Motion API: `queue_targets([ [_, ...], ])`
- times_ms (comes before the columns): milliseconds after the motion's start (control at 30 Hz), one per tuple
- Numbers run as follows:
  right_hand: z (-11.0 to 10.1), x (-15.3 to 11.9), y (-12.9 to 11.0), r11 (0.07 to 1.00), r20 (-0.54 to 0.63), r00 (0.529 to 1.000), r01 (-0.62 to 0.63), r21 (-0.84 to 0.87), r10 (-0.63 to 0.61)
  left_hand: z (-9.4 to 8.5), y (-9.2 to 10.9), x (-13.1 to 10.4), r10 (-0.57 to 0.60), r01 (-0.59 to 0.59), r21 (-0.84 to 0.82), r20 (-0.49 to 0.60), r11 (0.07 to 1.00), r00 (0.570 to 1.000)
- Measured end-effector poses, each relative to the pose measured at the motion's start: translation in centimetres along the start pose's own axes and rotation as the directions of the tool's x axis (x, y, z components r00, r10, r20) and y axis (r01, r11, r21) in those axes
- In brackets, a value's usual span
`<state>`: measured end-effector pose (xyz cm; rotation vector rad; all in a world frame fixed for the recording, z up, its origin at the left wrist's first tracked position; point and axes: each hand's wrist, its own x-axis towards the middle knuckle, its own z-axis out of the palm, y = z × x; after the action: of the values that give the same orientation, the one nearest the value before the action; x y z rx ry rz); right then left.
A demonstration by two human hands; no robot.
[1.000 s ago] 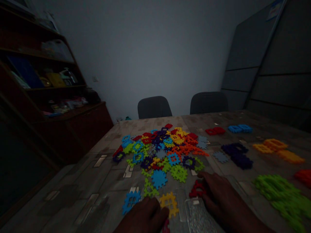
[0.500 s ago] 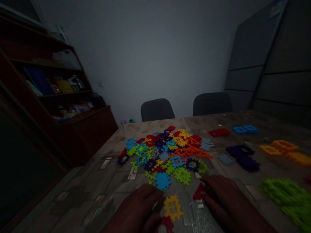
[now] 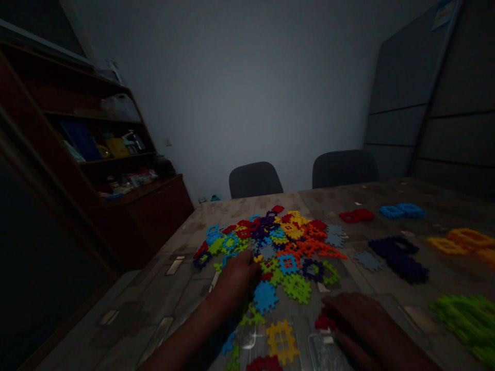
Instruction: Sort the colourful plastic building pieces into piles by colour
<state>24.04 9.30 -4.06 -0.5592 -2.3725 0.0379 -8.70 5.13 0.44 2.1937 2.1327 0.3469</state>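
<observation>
My left hand (image 3: 238, 275) reaches into the near left side of a pile of coloured interlocking pieces, its fingers closed together; whatever they grip is hidden. Just right of it lie a blue piece (image 3: 265, 297) and a green piece (image 3: 297, 287). My right hand (image 3: 359, 319) rests low on the right with curled fingers, holding a red piece (image 3: 325, 321) at its fingertips. Between the forearms, a yellow window piece (image 3: 282, 341) lies flat, with a red piece (image 3: 265, 364) below it at the frame's bottom edge.
Sorted groups lie on the patterned table (image 3: 135, 293) at the right: red (image 3: 356, 215), light blue (image 3: 402, 210), dark purple (image 3: 400, 256), orange (image 3: 464, 241) and green (image 3: 467, 322). Two dark chairs (image 3: 255, 180) stand behind it. A shelf unit (image 3: 154, 201) is at the left.
My left hand has moved forward from beside the yellow piece to the pile, uncovering small green and blue pieces near the bottom. My right hand stays by the red piece. The view has shifted slightly.
</observation>
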Motion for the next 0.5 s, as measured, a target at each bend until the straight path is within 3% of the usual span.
queue_targets([
  [167,0.0,0.0,0.0,0.999,-0.026,1.0,-0.006,0.036,0.007,0.1,-0.1,-0.6,0.041,-0.042,-0.064,-0.028,0.997,0.999],
  [333,-0.4,0.2,-0.1,1.0,0.013,1.0,0.001,0.031,-0.002,-0.1,0.1,-1.9,-0.012,-0.023,-0.288,-0.121,0.957,0.993],
  [433,-0.7,0.6,-0.4,0.999,0.003,1.0,-0.001,0.047,0.0,-0.3,0.5,-2.6,-0.132,0.045,-0.494,-0.143,0.868,0.981],
  [500,-0.7,0.8,-0.4,0.999,0.001,1.0,0.008,0.05,-0.008,-0.3,0.8,-3.0,-0.228,0.112,-0.644,-0.1,0.756,0.968],
])
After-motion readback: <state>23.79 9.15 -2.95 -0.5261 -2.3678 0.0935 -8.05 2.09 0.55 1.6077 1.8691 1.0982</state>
